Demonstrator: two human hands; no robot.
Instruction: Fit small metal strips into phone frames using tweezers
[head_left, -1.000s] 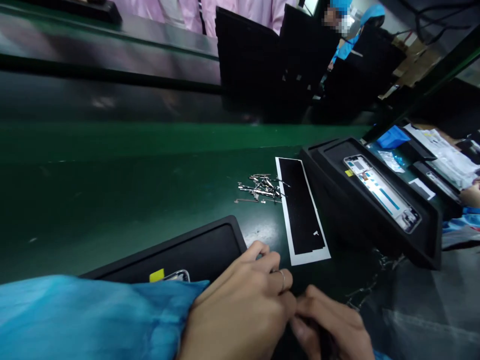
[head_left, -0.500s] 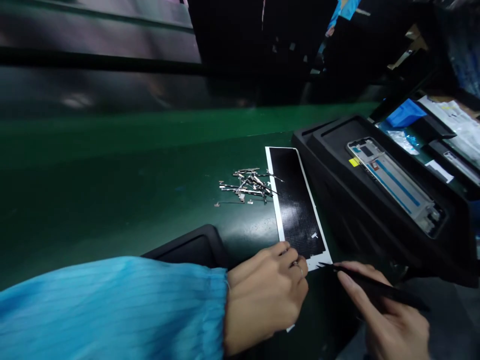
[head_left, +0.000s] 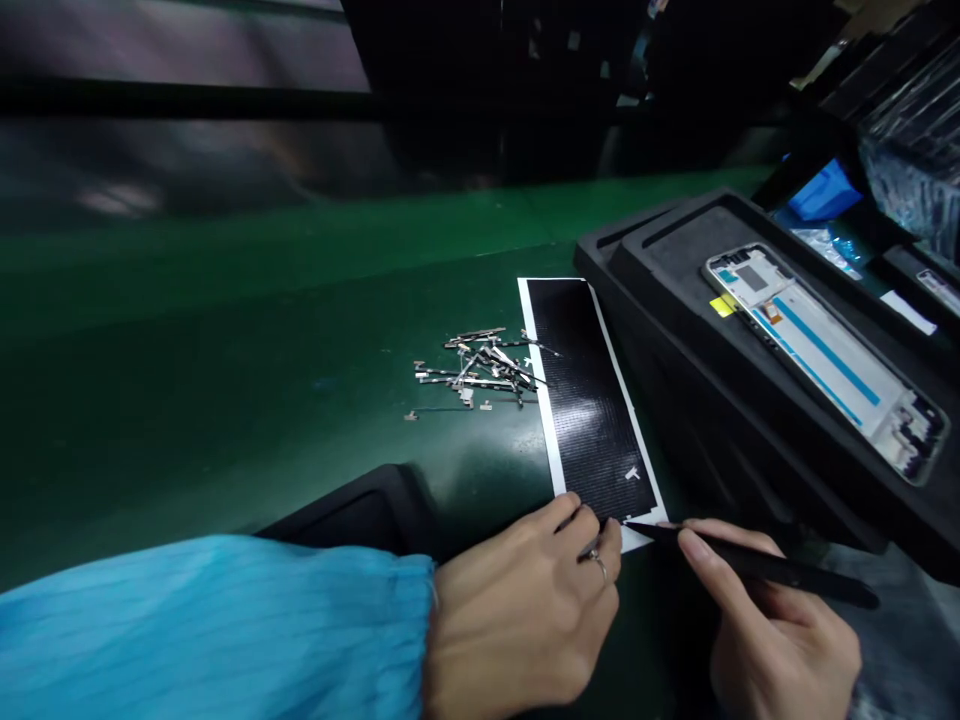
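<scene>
A black sheet with a white border (head_left: 589, 400) lies on the green table. My left hand (head_left: 529, 600) rests at its near edge, fingers curled down; what they hold, if anything, is hidden. Between the thumb and fingers of my right hand (head_left: 780, 610) are black tweezers (head_left: 780, 570), their tips at the sheet's near white border beside my left fingers. A small white piece (head_left: 632, 474) sits on the black area. Left of the sheet is a loose pile of thin flex cables (head_left: 480, 370), some overlapping its edge.
At the right, stacked black trays (head_left: 637, 255) carry a phone frame (head_left: 825, 355) with a yellow tab. Another black tray (head_left: 352, 515) shows behind my left sleeve. A blue item (head_left: 825, 190) and clear plastic bags are at the far right.
The view has shifted, showing more of the phone frame. The tweezer tips have moved slightly left along the sheet's near border, closer to my left fingers.
</scene>
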